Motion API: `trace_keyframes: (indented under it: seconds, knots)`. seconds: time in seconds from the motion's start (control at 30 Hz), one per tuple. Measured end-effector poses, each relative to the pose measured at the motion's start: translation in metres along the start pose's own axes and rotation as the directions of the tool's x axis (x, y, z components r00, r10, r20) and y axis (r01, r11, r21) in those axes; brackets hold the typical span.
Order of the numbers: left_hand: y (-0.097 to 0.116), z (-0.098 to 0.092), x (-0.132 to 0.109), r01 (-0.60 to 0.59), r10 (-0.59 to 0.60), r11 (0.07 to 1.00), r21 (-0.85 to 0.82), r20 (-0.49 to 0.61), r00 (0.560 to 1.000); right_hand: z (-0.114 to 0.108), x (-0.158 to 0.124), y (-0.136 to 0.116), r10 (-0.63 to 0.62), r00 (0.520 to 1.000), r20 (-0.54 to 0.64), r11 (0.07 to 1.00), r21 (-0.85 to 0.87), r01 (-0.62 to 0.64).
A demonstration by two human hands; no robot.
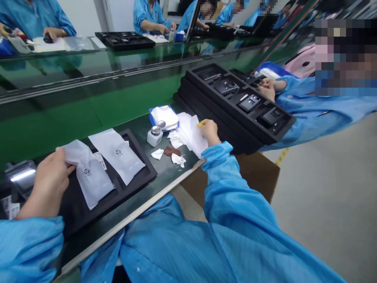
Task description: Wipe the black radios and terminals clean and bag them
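Observation:
My left hand (48, 179) grips the top of a white pouch (88, 173) lying in a black tray (138, 173) at the near left. A second white pouch (118, 153) lies beside it in the same tray. My right hand (209, 131) reaches out over a pile of white wipes (188, 131), its fingers closed on a small yellow item (201, 123). A white dispenser bottle (154, 135) with a metal cap stands left of the wipes. A brown scrap (172, 151) and small white scraps lie in front of it.
A stack of black trays (235, 102) with dark parts sits to the right, where a co-worker's hands (268, 88) rest. A blue box of wipes (163, 116) lies behind the bottle. A green conveyor (88, 94) runs behind; more people work across it.

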State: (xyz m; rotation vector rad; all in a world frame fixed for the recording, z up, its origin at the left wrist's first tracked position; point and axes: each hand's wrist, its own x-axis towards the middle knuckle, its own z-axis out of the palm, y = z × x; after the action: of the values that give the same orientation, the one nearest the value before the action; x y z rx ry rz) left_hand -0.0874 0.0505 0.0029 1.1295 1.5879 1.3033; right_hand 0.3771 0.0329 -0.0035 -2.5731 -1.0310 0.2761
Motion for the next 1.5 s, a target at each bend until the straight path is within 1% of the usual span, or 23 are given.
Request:
trace_keyframes:
  seconds: [0.07,0.1,0.17,0.2,0.23,0.3,0.37,0.43,0.47,0.53,0.63,0.7,0.73,0.77,0.8,0.87,0.9,0.97,1.03,1.13,1.23,1.37,1.5]
  knots:
    - [0.018,0.001,-0.011,-0.013,0.049,0.988,0.155,-0.231,0.972,-0.016,-0.012,-0.011,-0.04,0.997,-0.064,0.998,0.04,0.042]
    - [0.028,0.003,-0.018,-0.065,0.133,0.968,0.241,-0.278,0.951,-0.025,-0.021,-0.019,-0.076,0.992,-0.096,0.994,0.071,0.083]
    - [0.044,0.009,-0.036,-0.234,0.307,0.924,0.302,-0.221,0.926,-0.041,-0.046,-0.041,-0.194,0.97,-0.145,0.959,0.182,0.219]
    - [0.051,0.014,-0.046,-0.29,0.337,0.921,0.26,-0.157,0.928,-0.047,-0.061,-0.053,-0.277,0.945,-0.173,0.895,0.312,0.32]
    - [0.057,0.02,-0.056,-0.306,0.32,0.936,0.174,-0.059,0.945,-0.051,-0.078,-0.067,-0.372,0.911,-0.176,0.792,0.451,0.411]
    - [0.065,0.033,-0.073,-0.2,0.196,0.98,0.01,0.168,0.966,-0.053,-0.116,-0.096,-0.538,0.827,-0.161,0.583,0.638,0.504]
    - [0.069,0.042,-0.083,-0.072,0.135,0.982,-0.173,0.389,0.912,-0.048,-0.152,-0.124,-0.685,0.721,-0.109,0.442,0.725,0.529]
    - [0.069,0.044,-0.087,0.058,0.115,0.941,-0.332,0.477,0.871,-0.038,-0.183,-0.148,-0.791,0.609,-0.068,0.363,0.749,0.555]
    - [0.068,0.041,-0.087,0.105,0.102,0.915,-0.39,0.475,0.874,-0.032,-0.196,-0.158,-0.831,0.555,-0.041,0.343,0.747,0.57]
    - [0.064,0.028,-0.085,0.158,0.056,0.87,-0.467,0.412,0.909,-0.021,-0.216,-0.177,-0.889,0.456,0.033,0.334,0.729,0.598]
    - [0.055,-0.003,-0.083,0.142,0.008,0.834,-0.533,0.269,0.963,-0.007,-0.235,-0.2,-0.934,0.302,0.193,0.342,0.73,0.592]
    - [0.048,-0.025,-0.084,0.117,-0.011,0.818,-0.563,0.189,0.982,-0.001,-0.242,-0.215,-0.938,0.188,0.292,0.347,0.769,0.537]
    - [0.044,-0.037,-0.085,0.117,-0.028,0.811,-0.573,0.163,0.986,0.003,-0.244,-0.224,-0.936,0.154,0.317,0.35,0.786,0.51]
    - [0.04,-0.048,-0.087,0.136,-0.055,0.806,-0.575,0.155,0.986,0.006,-0.245,-0.233,-0.934,0.149,0.325,0.355,0.793,0.496]
    - [0.035,-0.059,-0.088,0.171,-0.093,0.804,-0.57,0.163,0.982,0.011,-0.245,-0.245,-0.933,0.174,0.314,0.359,0.786,0.503]
    - [0.023,-0.079,-0.091,0.273,-0.195,0.796,-0.54,0.198,0.961,0.023,-0.244,-0.27,-0.925,0.257,0.279,0.379,0.723,0.578]
    - [0.017,-0.088,-0.092,0.326,-0.251,0.791,-0.518,0.21,0.945,0.032,-0.244,-0.284,-0.917,0.283,0.282,0.399,0.662,0.634]
    - [0.005,-0.102,-0.093,0.399,-0.341,0.781,-0.481,0.207,0.917,0.051,-0.246,-0.311,-0.895,0.279,0.347,0.431,0.518,0.739]
    - [-0.005,-0.112,-0.093,0.399,-0.368,0.789,-0.467,0.16,0.916,0.073,-0.253,-0.334,-0.862,0.256,0.437,0.444,0.41,0.797]
    - [-0.013,-0.12,-0.091,0.343,-0.349,0.817,-0.463,0.078,0.934,0.103,-0.269,-0.361,-0.825,0.252,0.505,0.467,0.36,0.807]
    - [-0.016,-0.123,-0.088,0.323,-0.343,0.833,-0.449,0.039,0.939,0.124,-0.287,-0.378,-0.794,0.283,0.538,0.504,0.323,0.801]
    - [-0.018,-0.126,-0.087,0.301,-0.337,0.852,-0.429,-0.01,0.941,0.128,-0.301,-0.383,-0.776,0.305,0.552,0.529,0.306,0.792]
    - [-0.018,-0.126,-0.089,0.249,-0.313,0.861,-0.444,-0.075,0.947,0.102,-0.301,-0.369,-0.825,0.32,0.467,0.497,0.329,0.803]
